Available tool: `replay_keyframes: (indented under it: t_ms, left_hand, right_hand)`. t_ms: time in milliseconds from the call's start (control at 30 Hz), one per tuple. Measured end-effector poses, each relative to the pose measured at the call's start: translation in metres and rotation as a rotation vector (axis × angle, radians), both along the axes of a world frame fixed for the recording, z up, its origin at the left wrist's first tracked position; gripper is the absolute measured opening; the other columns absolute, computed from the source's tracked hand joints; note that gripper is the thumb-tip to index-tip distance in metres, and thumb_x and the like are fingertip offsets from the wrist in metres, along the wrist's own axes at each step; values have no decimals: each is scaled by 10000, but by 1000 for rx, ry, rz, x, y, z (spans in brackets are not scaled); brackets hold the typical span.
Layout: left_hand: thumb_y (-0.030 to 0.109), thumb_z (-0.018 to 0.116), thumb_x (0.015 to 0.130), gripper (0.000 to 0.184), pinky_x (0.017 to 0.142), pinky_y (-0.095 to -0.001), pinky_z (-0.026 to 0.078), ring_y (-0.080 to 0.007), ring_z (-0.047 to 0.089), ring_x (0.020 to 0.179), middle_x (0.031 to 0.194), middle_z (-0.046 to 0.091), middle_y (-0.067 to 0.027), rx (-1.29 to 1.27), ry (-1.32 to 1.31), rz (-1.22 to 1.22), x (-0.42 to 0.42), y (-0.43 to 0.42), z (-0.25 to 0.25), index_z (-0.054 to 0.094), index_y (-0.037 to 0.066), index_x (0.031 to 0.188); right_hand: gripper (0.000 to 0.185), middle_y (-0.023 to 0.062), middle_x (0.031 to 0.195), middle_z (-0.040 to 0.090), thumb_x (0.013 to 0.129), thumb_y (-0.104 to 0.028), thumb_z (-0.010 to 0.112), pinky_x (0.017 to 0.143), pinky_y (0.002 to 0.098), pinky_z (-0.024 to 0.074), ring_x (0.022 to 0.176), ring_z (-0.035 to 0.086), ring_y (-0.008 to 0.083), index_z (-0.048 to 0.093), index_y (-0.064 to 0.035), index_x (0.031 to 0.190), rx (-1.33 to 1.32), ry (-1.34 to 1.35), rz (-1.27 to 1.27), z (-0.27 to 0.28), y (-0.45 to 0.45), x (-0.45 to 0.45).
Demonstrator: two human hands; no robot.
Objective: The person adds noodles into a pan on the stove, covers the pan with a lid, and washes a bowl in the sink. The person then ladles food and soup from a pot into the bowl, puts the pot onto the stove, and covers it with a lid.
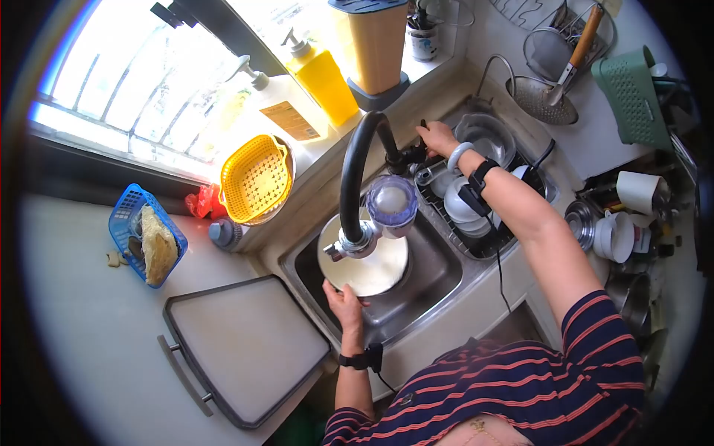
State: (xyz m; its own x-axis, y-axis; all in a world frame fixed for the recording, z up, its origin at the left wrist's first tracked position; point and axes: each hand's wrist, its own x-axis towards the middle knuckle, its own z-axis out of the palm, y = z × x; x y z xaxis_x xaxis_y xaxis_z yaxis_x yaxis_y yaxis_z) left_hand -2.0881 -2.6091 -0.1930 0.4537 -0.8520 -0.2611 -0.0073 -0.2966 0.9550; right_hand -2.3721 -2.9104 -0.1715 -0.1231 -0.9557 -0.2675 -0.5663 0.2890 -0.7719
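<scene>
As left hand [344,306] holds bowl [373,273], in sink [440,262] — right hand [440,140], gripping faucet lever [423,123]

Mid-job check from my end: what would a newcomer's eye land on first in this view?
Probably the black curved tap, arching over the pale round bowl in the sink, with the left hand at the bowl's near edge and the right hand reaching toward the tap's base. Next come the bright yellow basket left of the tap and the yellow pump bottle on the window ledge.
</scene>
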Motion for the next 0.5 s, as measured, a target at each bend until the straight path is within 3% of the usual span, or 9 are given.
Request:
replay_keyframes:
  t_ms: [33, 67, 100, 167, 200, 300, 433, 500]
  left_hand:
    - [38, 402, 858, 293, 317, -238, 444, -107, 486, 398, 704, 551, -87, 15, -42, 34, 9, 0, 3, 351, 36, 1147]
    - [30, 393, 845, 291, 319, -236, 445, -105, 484, 403, 703, 551, -88, 74, -1, 40, 16, 6, 8, 353, 37, 1133]
    - [27, 396, 829, 291, 320, -238, 448, -109, 480, 404, 690, 544, -85, 133, 9, 50, 24, 13, 8, 358, 43, 1117]
    - [30, 394, 824, 292, 318, -239, 438, -114, 487, 407, 724, 550, -101, 261, 56, -14, 33, 32, 7, 369, 29, 1115]
    - [30, 394, 824, 292, 318, -239, 438, -114, 487, 407, 724, 550, -101, 267, 55, -16, 30, 41, 6, 369, 29, 1115]
    - [37, 416, 814, 249, 347, -241, 458, -103, 486, 441, 708, 537, -81, 375, 273, -82, 7, 54, 0, 373, 25, 1059]
    - [29, 425, 810, 235, 391, -256, 485, -98, 467, 439, 720, 535, -84, 271, 375, -148, -8, 30, -7, 390, 15, 1042]
    - [22, 421, 808, 223, 384, -254, 480, -99, 467, 438, 723, 533, -87, 220, 351, -45, -4, 21, -6, 404, 16, 1030]
  right_hand:
    - [424, 229, 735, 637, 837, -345, 506, 710, 399, 516, 662, 647, 340, 633, 60, 834, -18, -9, 13, -6, 0, -4]
    - [415, 241, 868, 637, 812, -341, 543, 803, 405, 484, 850, 622, 370, 624, 51, 921, -110, 34, 13, -20, -4, -8]
    - [415, 241, 868, 637, 812, -341, 543, 803, 405, 484, 850, 622, 370, 624, 51, 921, -103, 32, 16, -16, 1, -9]
    - [445, 247, 1022, 605, 787, -328, 576, 887, 406, 435, 1008, 557, 380, 586, 39, 1038, -164, 133, 20, 0, 11, -12]
    - [487, 239, 1071, 591, 769, -308, 592, 901, 390, 429, 1022, 555, 367, 545, 36, 1111, -205, 171, 45, -3, 12, -15]
    - [487, 228, 1069, 595, 763, -294, 585, 910, 383, 424, 1034, 554, 353, 542, 37, 1118, -141, 52, 9, -2, 20, -16]
    - [471, 209, 1042, 613, 756, -260, 580, 881, 360, 442, 1000, 580, 323, 542, 32, 1124, -174, 74, -12, 6, 27, -9]
    - [436, 190, 1004, 631, 752, -224, 575, 829, 343, 462, 947, 607, 294, 555, 18, 1115, -203, -140, -14, 6, 25, -8]
